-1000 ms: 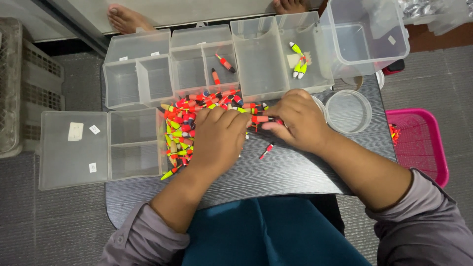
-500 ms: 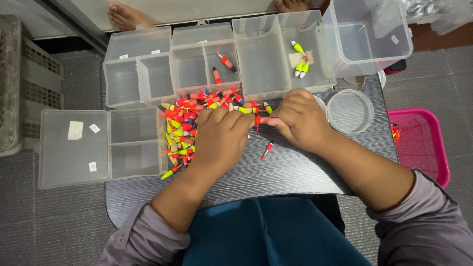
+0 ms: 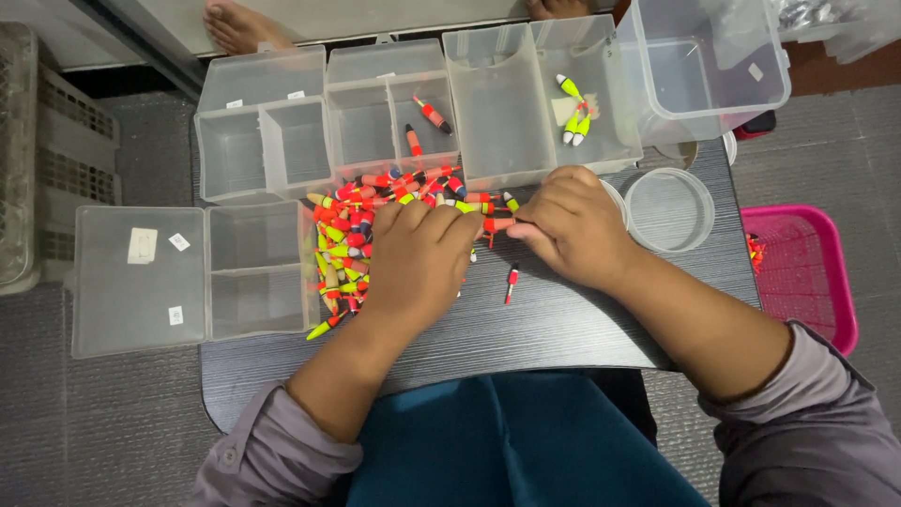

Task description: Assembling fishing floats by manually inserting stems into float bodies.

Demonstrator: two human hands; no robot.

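My lap in blue cloth sits nearest, then the dark worktop (image 3: 563,329) edge. Left hand (image 3: 418,258) lies palm down on the heap of small fishing floats (image 3: 343,249), fingers spread narrow and flat, grip pressing rather than pinching; whatever it covers I can't see. Right hand (image 3: 572,230) sits just beside it, thumb and forefinger closed on one red float (image 3: 497,223) whose tip pokes out toward the left hand.

Change since a second ago: very little. Both hands kept their spots, the right fingers curled a bit tighter round the float, heap spread the same. So the picking out of one piece looks midway, float lifted clear of the heap but not carried anywhere.

One loose float (image 3: 511,280) lies just under the right grip, apart from the heap. Left of the left hand sits an open clear divided box (image 3: 188,282), lid flat. Beyond both hands is a row of clear compartment trays (image 3: 375,113); two red floats in the middle cells, yellow-green ones in the tray beyond the right grip. Round clear lid (image 3: 668,208) right of the right hand, pink basket (image 3: 798,272) further right, partly cut off.

Hidden: floats under the left palm, basket contents tiny. Bare foot (image 3: 239,23) at far edge, someone else's.
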